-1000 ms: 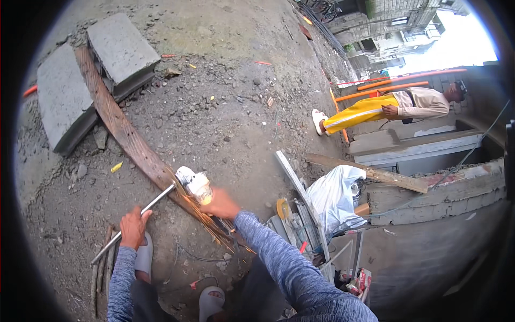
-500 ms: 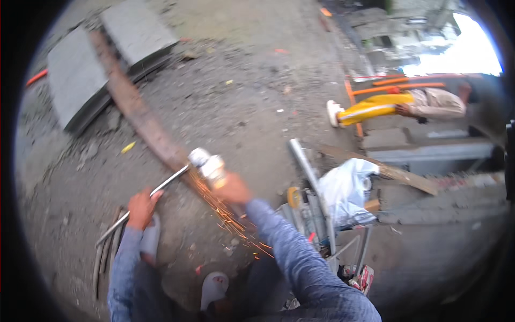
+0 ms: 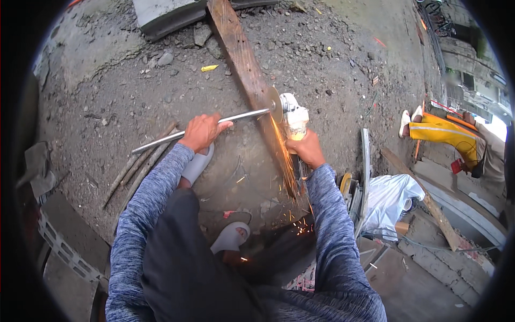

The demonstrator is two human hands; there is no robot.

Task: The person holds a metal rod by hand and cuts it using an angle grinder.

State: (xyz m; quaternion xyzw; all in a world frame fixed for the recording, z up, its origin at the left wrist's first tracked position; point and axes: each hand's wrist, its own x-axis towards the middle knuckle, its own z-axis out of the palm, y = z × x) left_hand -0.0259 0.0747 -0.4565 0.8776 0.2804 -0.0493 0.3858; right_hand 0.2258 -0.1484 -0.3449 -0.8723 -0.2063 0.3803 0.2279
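Note:
My left hand is closed round a thin metal rod, which slants up to the right over a long wooden plank on the ground. In my right hand I grip a white angle grinder. Its round disc meets the rod's right end. Orange sparks stream from that contact down along the plank toward my feet. The grinder's body partly hides behind my right fingers.
Several wooden sticks lie left of my foot. Concrete slabs hold the plank's far end. To the right are a metal bar, a white sheet and a board. A person in yellow trousers is beyond. Hollow blocks stand lower left.
The view has shifted, so my hands, the plank and the grinder appear farther right, my hands also higher. Both hands keep their holds, and sparks still fly. The person at right has changed posture.

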